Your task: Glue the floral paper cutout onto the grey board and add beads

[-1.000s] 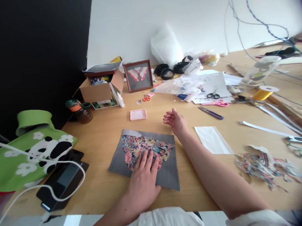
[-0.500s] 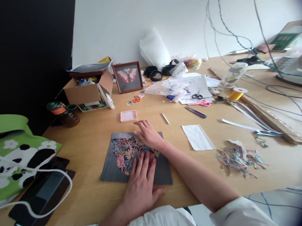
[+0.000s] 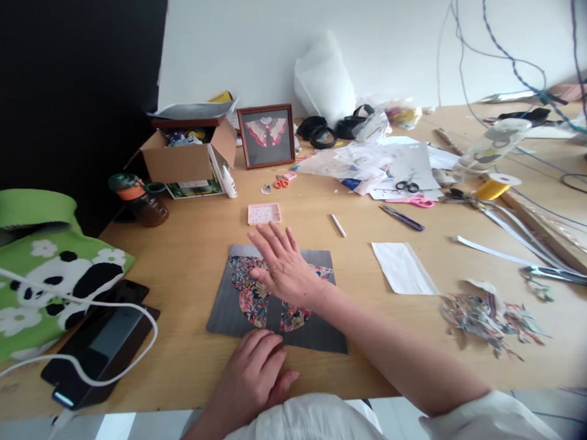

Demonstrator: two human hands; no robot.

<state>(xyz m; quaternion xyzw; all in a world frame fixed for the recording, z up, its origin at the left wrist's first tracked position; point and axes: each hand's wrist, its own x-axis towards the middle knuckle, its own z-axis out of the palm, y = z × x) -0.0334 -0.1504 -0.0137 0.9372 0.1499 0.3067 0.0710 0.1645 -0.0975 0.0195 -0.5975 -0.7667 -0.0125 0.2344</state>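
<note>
Drawn back to the near edge of a grey sheet (image 3: 317,336), the left hand (image 3: 255,371) curls, its grip unclear, while the right hand (image 3: 289,265) splays over the floral piece (image 3: 253,301) on that sheet, leaving both lower lobes (image 3: 295,318) showing.

You have bright, soft, even light; its source cannot be told. The wall (image 3: 277,18) at 12 o'clock reads pale and flat, while the black panel (image 3: 71,74) at 10 o'clock loses nearly all detail. Shadows on your desk (image 3: 184,267) are faint. A dull sheen marks the black device (image 3: 116,332) at 8 o'clock. The scraps (image 3: 493,319) at 4 o'clock look soft; your right-hand corners, at 2 and 4 o'clock, darken and blur.
</note>
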